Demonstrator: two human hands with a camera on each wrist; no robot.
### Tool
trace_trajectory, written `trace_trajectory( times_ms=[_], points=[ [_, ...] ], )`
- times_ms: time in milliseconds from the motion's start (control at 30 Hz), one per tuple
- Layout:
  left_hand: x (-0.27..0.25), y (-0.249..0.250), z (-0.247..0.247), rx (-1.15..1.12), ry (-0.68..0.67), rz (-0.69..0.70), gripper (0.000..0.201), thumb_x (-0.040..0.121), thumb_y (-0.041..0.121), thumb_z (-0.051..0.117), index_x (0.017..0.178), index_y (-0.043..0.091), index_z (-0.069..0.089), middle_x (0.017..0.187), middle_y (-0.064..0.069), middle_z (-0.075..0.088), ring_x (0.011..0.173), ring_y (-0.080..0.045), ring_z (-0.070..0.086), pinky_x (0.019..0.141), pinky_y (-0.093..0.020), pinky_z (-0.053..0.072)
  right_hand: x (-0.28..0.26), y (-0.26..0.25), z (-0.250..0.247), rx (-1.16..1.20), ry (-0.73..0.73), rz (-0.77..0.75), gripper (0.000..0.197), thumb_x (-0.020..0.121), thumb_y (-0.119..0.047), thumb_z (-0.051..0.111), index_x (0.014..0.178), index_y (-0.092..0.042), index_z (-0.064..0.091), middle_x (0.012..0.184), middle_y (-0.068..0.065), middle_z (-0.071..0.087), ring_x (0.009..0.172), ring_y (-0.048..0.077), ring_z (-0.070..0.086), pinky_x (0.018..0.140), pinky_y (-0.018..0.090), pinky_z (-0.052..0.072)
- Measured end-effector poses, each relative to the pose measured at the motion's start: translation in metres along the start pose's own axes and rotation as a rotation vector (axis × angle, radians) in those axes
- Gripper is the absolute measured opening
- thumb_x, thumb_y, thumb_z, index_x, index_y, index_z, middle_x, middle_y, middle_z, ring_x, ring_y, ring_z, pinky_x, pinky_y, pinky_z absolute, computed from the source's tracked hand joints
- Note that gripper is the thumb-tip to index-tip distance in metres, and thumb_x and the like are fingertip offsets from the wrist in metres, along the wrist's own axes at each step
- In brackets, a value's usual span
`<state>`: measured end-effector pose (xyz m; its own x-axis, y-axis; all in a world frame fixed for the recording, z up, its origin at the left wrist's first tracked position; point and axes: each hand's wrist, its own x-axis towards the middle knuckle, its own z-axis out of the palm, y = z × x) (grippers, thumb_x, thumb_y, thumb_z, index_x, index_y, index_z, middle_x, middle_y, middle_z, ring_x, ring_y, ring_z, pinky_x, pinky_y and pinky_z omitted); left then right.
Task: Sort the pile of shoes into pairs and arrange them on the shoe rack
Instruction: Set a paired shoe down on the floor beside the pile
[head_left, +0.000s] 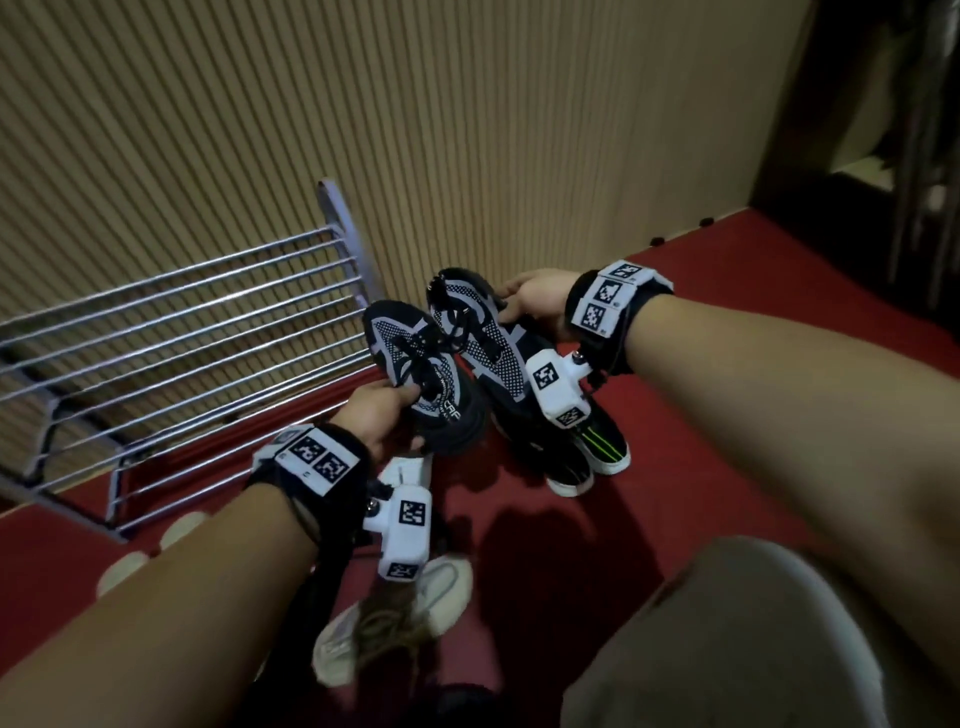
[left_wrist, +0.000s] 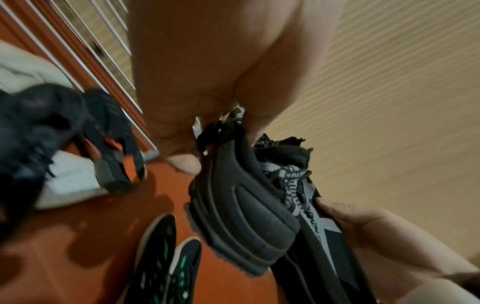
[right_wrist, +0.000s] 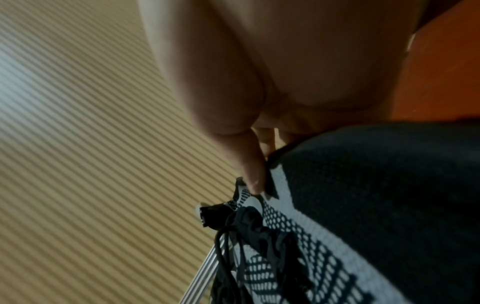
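Beside the shoe rack (head_left: 197, 332), your left hand (head_left: 376, 410) and right hand (head_left: 535, 301) each grip one black sneaker (head_left: 415, 364), fingers curled.

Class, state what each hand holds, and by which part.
Left hand: black-and-grey sneaker by its tongue and laces. Right hand: matching sneaker by its side.

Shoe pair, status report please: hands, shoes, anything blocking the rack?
Left hand grips one black-and-grey sneaker; right hand grips its match. Both held above floor, beside shoe rack. Top shelf bare where seen. Other shoes lie below.
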<state>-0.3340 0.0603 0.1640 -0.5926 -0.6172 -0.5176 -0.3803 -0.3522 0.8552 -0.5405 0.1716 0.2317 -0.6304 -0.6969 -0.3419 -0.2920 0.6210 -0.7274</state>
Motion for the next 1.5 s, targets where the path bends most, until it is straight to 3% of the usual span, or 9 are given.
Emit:
trace_trajectory(
  times_ms=[133,367,567,700,833,967,1167,1333,1500],
  points=[
    [0.026,0.005,0.060,0.060,-0.060,0.009,0.015,0.091,0.000,0.051,0.091,0.014,0.058,0.078,-0.008,0.062,0.066,-0.022,0.057,0.055,-0.026,0.043,0.012,0.057,-0.038,0.091,0.001,0.052,0.047,0.083,-0.015,0.068,0.128,-0.010,0.058,0.129,0.014,0.060,0.121,0.033,0.057,0.099,0.043,0.049],
    [0.081,-0.020,0.156,0.196,-0.166,-0.030,0.027,0.082,-0.006,0.054,0.100,0.012,0.064,0.083,-0.007,0.068,0.064,-0.020,0.063,0.048,-0.023,0.045,0.065,0.209,-0.068,0.357,-0.009,0.225,0.073,0.036,-0.012,0.077,0.109,-0.014,0.070,0.110,0.014,0.070,0.101,0.035,0.068,0.088,0.050,0.055],
    [0.132,-0.057,0.229,0.217,-0.214,-0.089,0.029,0.084,-0.009,0.057,0.104,0.012,0.062,0.084,-0.009,0.066,0.052,-0.018,0.062,0.042,-0.022,0.044,0.072,0.296,-0.081,0.499,0.044,0.329,0.049,0.054,0.001,0.067,0.099,-0.016,0.074,0.100,0.012,0.074,0.096,0.033,0.070,0.089,0.050,0.055],
    [0.166,-0.082,0.272,0.241,-0.230,-0.067,0.027,0.089,-0.006,0.055,0.106,0.012,0.066,0.100,-0.013,0.072,0.086,-0.033,0.070,0.074,-0.042,0.059,0.091,0.338,-0.093,0.458,0.165,0.360,0.041,0.066,-0.003,0.072,0.103,-0.022,0.073,0.104,0.004,0.073,0.099,0.025,0.068,0.092,0.043,0.055],
    [0.196,-0.103,0.313,0.326,-0.213,-0.010,0.018,0.091,0.006,0.060,0.109,0.006,0.067,0.103,-0.013,0.072,0.091,-0.032,0.068,0.070,-0.031,0.055,0.110,0.372,-0.102,0.478,0.222,0.378,0.040,0.086,-0.003,0.066,0.123,-0.017,0.063,0.122,0.003,0.063,0.105,0.022,0.061,0.083,0.031,0.053],
    [0.220,-0.123,0.340,0.382,-0.159,0.041,0.030,0.086,0.017,0.068,0.115,0.014,0.065,0.105,-0.007,0.072,0.094,-0.029,0.070,0.083,-0.041,0.058,0.130,0.398,-0.101,0.505,0.289,0.440,0.037,0.088,-0.001,0.063,0.122,-0.017,0.063,0.126,0.009,0.062,0.111,0.029,0.061,0.094,0.041,0.052],
    [0.245,-0.149,0.350,0.417,-0.071,0.095,0.061,0.069,0.039,0.064,0.126,0.020,0.056,0.115,-0.003,0.068,0.100,-0.025,0.067,0.087,-0.047,0.056,0.148,0.425,-0.086,0.537,0.391,0.481,0.035,0.091,-0.005,0.062,0.126,-0.009,0.061,0.123,0.009,0.063,0.112,0.025,0.061,0.088,0.028,0.049],
    [0.241,-0.157,0.355,0.507,-0.121,0.129,0.062,0.079,0.035,0.072,0.131,0.017,0.044,0.117,-0.003,0.064,0.099,-0.023,0.066,0.083,-0.046,0.058,0.153,0.448,-0.064,0.505,0.397,0.489,0.020,0.089,-0.008,0.063,0.106,-0.019,0.062,0.104,-0.001,0.064,0.096,0.015,0.058,0.079,0.023,0.049],
    [0.232,-0.150,0.358,0.549,-0.172,0.156,0.055,0.085,0.016,0.063,0.133,0.019,0.035,0.102,0.003,0.060,0.091,-0.025,0.066,0.080,-0.047,0.058,0.140,0.455,-0.061,0.380,0.368,0.513,0.039,0.088,-0.010,0.064,0.126,-0.014,0.061,0.121,0.005,0.064,0.111,0.025,0.061,0.096,0.036,0.050]
  ],
)
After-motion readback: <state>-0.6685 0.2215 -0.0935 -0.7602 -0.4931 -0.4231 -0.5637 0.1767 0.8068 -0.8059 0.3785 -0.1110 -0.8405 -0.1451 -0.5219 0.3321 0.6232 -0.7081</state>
